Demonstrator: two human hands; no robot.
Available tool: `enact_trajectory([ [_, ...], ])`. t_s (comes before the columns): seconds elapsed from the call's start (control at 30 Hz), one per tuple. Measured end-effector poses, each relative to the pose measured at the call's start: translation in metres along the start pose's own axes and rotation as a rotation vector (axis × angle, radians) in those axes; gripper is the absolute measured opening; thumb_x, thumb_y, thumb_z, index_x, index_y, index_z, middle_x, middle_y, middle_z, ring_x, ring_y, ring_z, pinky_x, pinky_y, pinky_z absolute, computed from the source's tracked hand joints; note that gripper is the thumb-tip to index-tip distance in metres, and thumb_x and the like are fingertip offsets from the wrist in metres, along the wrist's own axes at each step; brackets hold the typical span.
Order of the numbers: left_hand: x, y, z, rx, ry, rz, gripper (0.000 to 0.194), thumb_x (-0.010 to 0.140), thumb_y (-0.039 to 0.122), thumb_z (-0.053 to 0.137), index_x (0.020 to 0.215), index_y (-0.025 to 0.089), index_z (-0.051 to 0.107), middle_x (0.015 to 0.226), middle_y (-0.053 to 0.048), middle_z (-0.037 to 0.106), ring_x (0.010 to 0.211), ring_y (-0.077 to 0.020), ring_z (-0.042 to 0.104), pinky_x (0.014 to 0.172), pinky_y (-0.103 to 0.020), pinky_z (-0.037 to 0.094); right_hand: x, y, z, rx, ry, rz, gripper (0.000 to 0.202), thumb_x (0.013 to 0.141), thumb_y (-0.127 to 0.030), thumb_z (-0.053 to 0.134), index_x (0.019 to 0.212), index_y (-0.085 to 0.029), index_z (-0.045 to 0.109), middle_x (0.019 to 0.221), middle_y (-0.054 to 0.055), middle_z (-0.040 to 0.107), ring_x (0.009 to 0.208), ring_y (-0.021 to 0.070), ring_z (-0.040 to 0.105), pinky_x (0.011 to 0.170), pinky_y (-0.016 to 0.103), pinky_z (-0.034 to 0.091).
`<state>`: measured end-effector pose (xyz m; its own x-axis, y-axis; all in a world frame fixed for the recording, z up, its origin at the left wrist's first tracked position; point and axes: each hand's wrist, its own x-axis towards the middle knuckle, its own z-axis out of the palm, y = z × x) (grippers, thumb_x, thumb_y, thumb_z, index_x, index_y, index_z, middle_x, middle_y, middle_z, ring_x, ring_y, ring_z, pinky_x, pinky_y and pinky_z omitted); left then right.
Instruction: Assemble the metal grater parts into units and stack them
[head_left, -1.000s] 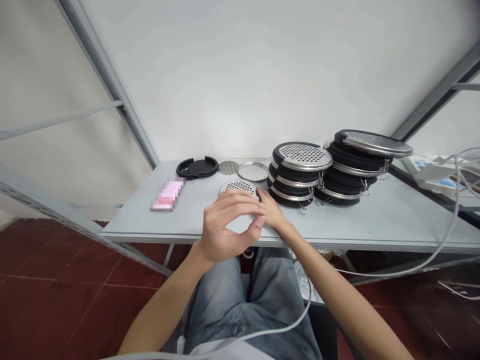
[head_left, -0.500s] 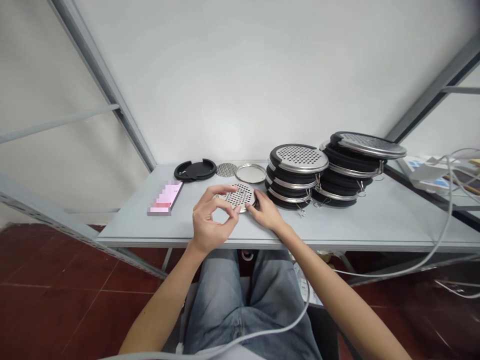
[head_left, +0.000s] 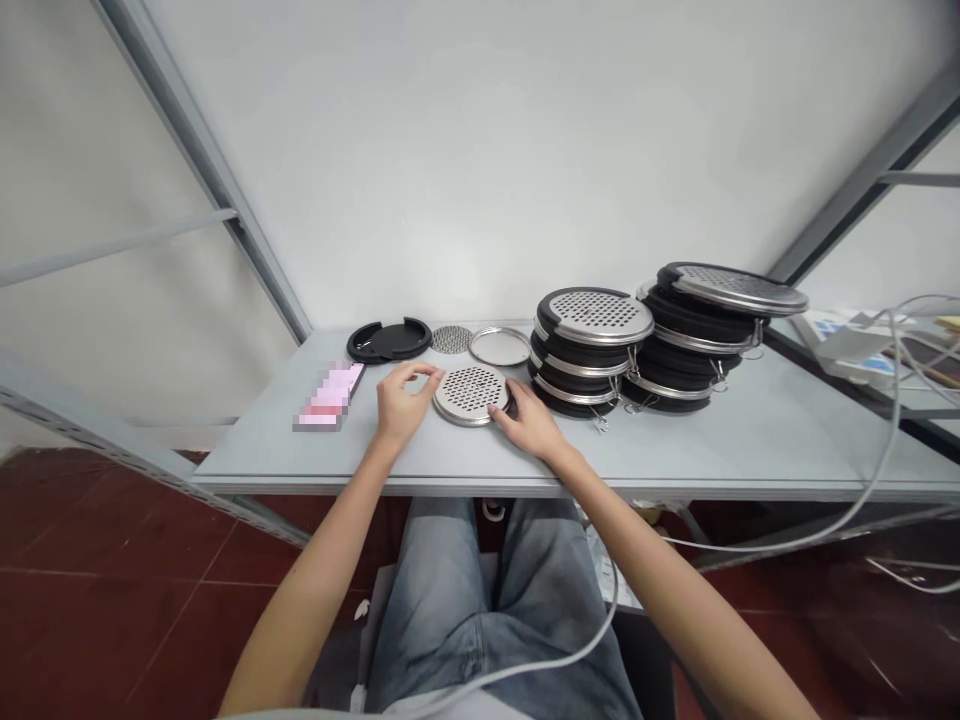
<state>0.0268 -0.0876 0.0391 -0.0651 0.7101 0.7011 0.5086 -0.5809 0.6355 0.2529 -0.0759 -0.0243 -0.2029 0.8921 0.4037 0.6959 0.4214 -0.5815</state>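
A round perforated metal disc (head_left: 471, 392) in a metal rim lies flat near the table's front edge. My right hand (head_left: 527, 420) grips its right side, thumb on top and fingers along the outer edge, where a small dark part shows. At the disc's left edge is my left hand (head_left: 405, 402), its fingers curled with the tips close together beside the rim; whether anything small is between them cannot be made out. Behind the disc lie a shallow metal ring dish (head_left: 500, 347) and a smaller perforated plate (head_left: 452, 340).
Black round holders (head_left: 390, 341) lie at the back left, with a pink-screened phone (head_left: 330, 398) nearer. Two stacks of black and metal discs (head_left: 592, 345) (head_left: 697, 340) with wire clips stand to the right. A white cable (head_left: 874, 470) hangs over the table's right part.
My left hand has moved left and back from above the disc to its left edge, uncovering the disc. My right hand has stayed at the right side.
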Motion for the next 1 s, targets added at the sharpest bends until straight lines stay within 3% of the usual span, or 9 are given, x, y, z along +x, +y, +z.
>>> enact_trajectory([
  [0.07,0.003,-0.031,0.005,0.077,-0.120,-0.106,0.026,0.090,0.039,0.057,0.096,0.017,0.069,0.101,-0.010,0.073,0.095,-0.0230,0.068,0.081,-0.038,0.055,0.000,0.001,0.000,0.004,0.018,0.004,0.056,0.088,-0.047,0.053,0.133,-0.014,0.048,0.135,0.018,0.054,0.124,0.0311,0.052,0.104,0.045,0.042],
  [0.13,0.002,-0.051,0.010,0.169,-0.281,-0.129,0.042,0.088,0.044,0.059,0.120,0.017,0.063,0.123,-0.013,0.066,0.113,-0.0264,0.063,0.096,-0.043,0.050,0.001,0.001,0.001,0.004,0.028,-0.010,0.059,0.088,-0.045,0.053,0.137,-0.013,0.045,0.140,0.018,0.050,0.129,0.0307,0.048,0.108,0.045,0.039],
  [0.23,-0.004,-0.060,0.013,0.279,-0.524,-0.076,0.076,0.077,0.055,0.069,0.139,0.016,0.048,0.143,-0.017,0.051,0.133,-0.0331,0.047,0.112,-0.049,0.036,0.001,0.001,0.001,-0.002,0.003,-0.040,0.055,0.090,-0.043,0.050,0.136,-0.014,0.048,0.141,0.017,0.051,0.131,0.0302,0.047,0.110,0.046,0.037],
  [0.3,-0.008,-0.060,0.014,0.317,-0.613,-0.034,0.089,0.072,0.061,0.071,0.143,0.015,0.043,0.148,-0.018,0.045,0.139,-0.0352,0.039,0.115,-0.050,0.031,0.001,0.001,0.001,-0.003,-0.004,-0.044,0.053,0.090,-0.043,0.049,0.135,-0.014,0.050,0.139,0.016,0.053,0.129,0.0303,0.049,0.109,0.046,0.038],
  [0.57,-0.010,-0.059,0.013,0.389,-0.682,-0.009,0.099,0.072,0.073,0.064,0.147,0.014,0.038,0.154,-0.019,0.036,0.142,-0.0352,0.034,0.117,-0.050,0.026,0.001,0.001,0.002,-0.030,-0.011,-0.066,0.056,0.092,-0.043,0.047,0.138,-0.012,0.048,0.140,0.018,0.052,0.131,0.0306,0.048,0.110,0.046,0.038],
  [0.73,-0.010,-0.058,0.012,0.414,-0.722,-0.015,0.110,0.065,0.074,0.069,0.149,0.014,0.033,0.156,-0.020,0.031,0.144,-0.0372,0.029,0.118,-0.050,0.023,0.000,-0.003,0.002,-0.097,-0.028,-0.054,0.057,0.093,-0.042,0.044,0.139,-0.008,0.046,0.142,0.021,0.049,0.133,0.0318,0.046,0.111,0.046,0.037],
  [1.0,-0.013,-0.065,0.013,0.368,-0.667,-0.024,0.097,0.074,0.069,0.066,0.150,0.017,0.034,0.159,-0.014,0.027,0.147,-0.0296,0.025,0.121,-0.042,0.022,-0.001,-0.010,-0.003,-0.145,-0.094,0.016,0.061,0.095,-0.046,0.042,0.144,-0.010,0.041,0.150,0.020,0.039,0.137,0.0310,0.040,0.112,0.044,0.034],
])
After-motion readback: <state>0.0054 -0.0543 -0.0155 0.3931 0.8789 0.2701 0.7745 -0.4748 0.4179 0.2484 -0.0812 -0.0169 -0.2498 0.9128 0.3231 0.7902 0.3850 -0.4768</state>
